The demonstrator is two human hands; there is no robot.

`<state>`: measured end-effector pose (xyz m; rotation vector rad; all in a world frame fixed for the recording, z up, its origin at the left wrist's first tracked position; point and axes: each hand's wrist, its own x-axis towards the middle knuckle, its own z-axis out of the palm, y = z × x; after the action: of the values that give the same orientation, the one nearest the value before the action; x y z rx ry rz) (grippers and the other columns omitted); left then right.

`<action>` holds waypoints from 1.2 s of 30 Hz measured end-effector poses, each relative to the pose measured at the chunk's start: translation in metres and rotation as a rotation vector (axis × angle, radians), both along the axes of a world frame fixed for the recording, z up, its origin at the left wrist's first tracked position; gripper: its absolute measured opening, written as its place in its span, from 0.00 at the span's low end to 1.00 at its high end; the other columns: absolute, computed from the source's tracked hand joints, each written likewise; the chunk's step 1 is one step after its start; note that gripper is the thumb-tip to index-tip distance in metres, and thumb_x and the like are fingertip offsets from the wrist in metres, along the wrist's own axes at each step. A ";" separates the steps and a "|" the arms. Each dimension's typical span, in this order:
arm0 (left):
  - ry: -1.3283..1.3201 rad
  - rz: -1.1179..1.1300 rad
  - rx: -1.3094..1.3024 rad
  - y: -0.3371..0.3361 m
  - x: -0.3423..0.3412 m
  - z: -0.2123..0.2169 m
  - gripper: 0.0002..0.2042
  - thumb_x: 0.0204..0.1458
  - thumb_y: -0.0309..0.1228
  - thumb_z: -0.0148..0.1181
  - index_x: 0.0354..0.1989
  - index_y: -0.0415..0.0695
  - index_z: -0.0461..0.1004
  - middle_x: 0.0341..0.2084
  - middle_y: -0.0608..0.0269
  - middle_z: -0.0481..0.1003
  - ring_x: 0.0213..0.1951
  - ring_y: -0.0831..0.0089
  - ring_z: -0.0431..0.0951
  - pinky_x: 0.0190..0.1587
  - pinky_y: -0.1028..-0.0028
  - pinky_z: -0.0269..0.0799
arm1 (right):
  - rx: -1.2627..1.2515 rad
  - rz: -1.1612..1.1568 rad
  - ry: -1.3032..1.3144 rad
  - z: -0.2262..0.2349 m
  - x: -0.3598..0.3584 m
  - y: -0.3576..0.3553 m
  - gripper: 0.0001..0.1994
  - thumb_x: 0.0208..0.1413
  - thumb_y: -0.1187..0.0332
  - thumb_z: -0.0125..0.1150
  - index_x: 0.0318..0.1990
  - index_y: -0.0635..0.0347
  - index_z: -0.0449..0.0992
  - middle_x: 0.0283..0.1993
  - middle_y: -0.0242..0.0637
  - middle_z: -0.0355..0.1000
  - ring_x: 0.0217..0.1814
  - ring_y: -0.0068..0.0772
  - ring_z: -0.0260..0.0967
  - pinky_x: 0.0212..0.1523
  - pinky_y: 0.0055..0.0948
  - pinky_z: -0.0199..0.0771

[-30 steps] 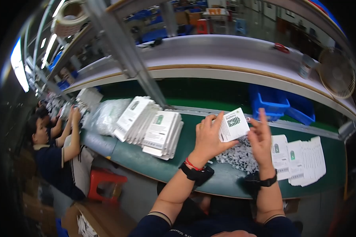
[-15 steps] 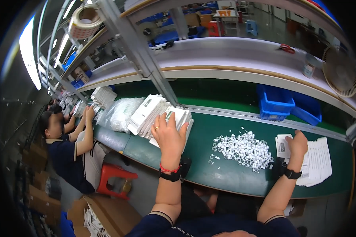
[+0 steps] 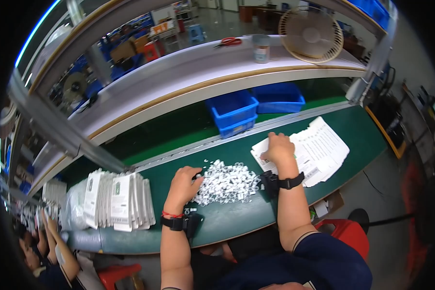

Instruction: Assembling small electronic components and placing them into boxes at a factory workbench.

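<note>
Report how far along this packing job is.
Done: a row of filled white packets stands at the left of the green bench. In hand: the left hand reaches into the pile of small white parts, and the right hand rests on the flat stack of printed sheets. Left: much of the pile and many sheets remain.

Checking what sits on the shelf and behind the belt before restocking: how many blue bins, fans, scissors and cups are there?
Blue bins: 2 (second one)
Fan: 1
Red-handled scissors: 1
Cup: 1
Total: 5
</note>
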<state>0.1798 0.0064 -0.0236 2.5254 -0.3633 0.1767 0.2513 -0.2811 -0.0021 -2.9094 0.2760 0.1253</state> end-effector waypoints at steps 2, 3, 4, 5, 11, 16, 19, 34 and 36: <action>-0.061 0.009 -0.034 0.000 -0.001 -0.006 0.10 0.43 0.28 0.60 0.35 0.40 0.77 0.30 0.52 0.74 0.36 0.55 0.73 0.40 0.63 0.69 | -0.020 -0.011 -0.015 0.001 -0.002 0.001 0.37 0.24 0.58 0.77 0.49 0.54 0.70 0.48 0.43 0.68 0.54 0.46 0.65 0.50 0.39 0.69; -0.058 0.023 -0.064 0.000 0.000 -0.009 0.06 0.43 0.27 0.60 0.30 0.40 0.78 0.27 0.54 0.74 0.34 0.57 0.73 0.38 0.65 0.68 | -0.012 -0.026 -0.010 0.002 -0.002 -0.003 0.37 0.24 0.58 0.77 0.49 0.55 0.70 0.47 0.44 0.68 0.53 0.46 0.65 0.50 0.39 0.69; -0.053 0.026 -0.067 -0.001 0.000 -0.011 0.06 0.43 0.27 0.60 0.30 0.40 0.78 0.27 0.54 0.74 0.34 0.57 0.73 0.38 0.65 0.68 | -0.001 -0.027 -0.001 0.002 -0.001 -0.002 0.37 0.24 0.58 0.77 0.49 0.56 0.70 0.47 0.44 0.68 0.53 0.47 0.65 0.50 0.39 0.69; -0.042 0.019 -0.121 -0.004 0.002 -0.012 0.05 0.43 0.26 0.59 0.29 0.40 0.77 0.26 0.55 0.74 0.33 0.57 0.73 0.38 0.65 0.68 | -0.003 -0.020 0.004 0.003 -0.001 -0.004 0.37 0.24 0.58 0.77 0.49 0.56 0.70 0.47 0.44 0.68 0.53 0.47 0.65 0.50 0.39 0.69; -0.073 0.040 -0.152 -0.002 -0.001 -0.016 0.03 0.43 0.26 0.60 0.26 0.40 0.74 0.23 0.57 0.73 0.30 0.59 0.73 0.34 0.65 0.67 | 0.090 -0.063 -0.024 0.003 0.004 -0.015 0.36 0.25 0.59 0.78 0.46 0.61 0.69 0.48 0.47 0.68 0.52 0.47 0.66 0.49 0.38 0.70; -0.037 0.091 -0.199 0.002 -0.005 -0.012 0.04 0.44 0.25 0.60 0.27 0.38 0.73 0.23 0.55 0.74 0.27 0.62 0.74 0.31 0.69 0.69 | 0.172 -0.074 -0.133 0.001 0.006 -0.010 0.33 0.28 0.63 0.76 0.47 0.62 0.69 0.47 0.48 0.69 0.51 0.48 0.68 0.48 0.37 0.71; -0.071 0.120 -0.241 -0.003 -0.004 -0.007 0.05 0.46 0.25 0.60 0.28 0.36 0.72 0.22 0.54 0.74 0.25 0.66 0.75 0.30 0.73 0.69 | 0.101 -0.081 -0.176 0.001 0.003 -0.012 0.34 0.30 0.64 0.75 0.49 0.57 0.68 0.47 0.47 0.69 0.51 0.49 0.68 0.48 0.38 0.71; -0.084 0.045 -0.856 -0.009 -0.008 -0.004 0.08 0.49 0.21 0.59 0.39 0.36 0.74 0.26 0.67 0.70 0.29 0.83 0.69 0.32 0.83 0.68 | 1.344 0.348 -0.643 0.006 -0.002 0.021 0.14 0.52 0.80 0.52 0.47 0.63 0.73 0.38 0.35 0.75 0.39 0.24 0.71 0.42 0.21 0.69; -0.028 -0.010 -0.978 -0.013 -0.010 0.000 0.09 0.49 0.20 0.58 0.40 0.35 0.73 0.27 0.68 0.70 0.30 0.82 0.69 0.34 0.84 0.68 | 1.223 0.442 -0.473 0.004 -0.012 0.042 0.09 0.53 0.79 0.52 0.41 0.64 0.76 0.37 0.34 0.75 0.39 0.23 0.71 0.42 0.21 0.68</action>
<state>0.1699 -0.0070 -0.0233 1.5569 -0.2174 0.2977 0.2390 -0.2392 0.0020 -1.6546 -0.4016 -0.2451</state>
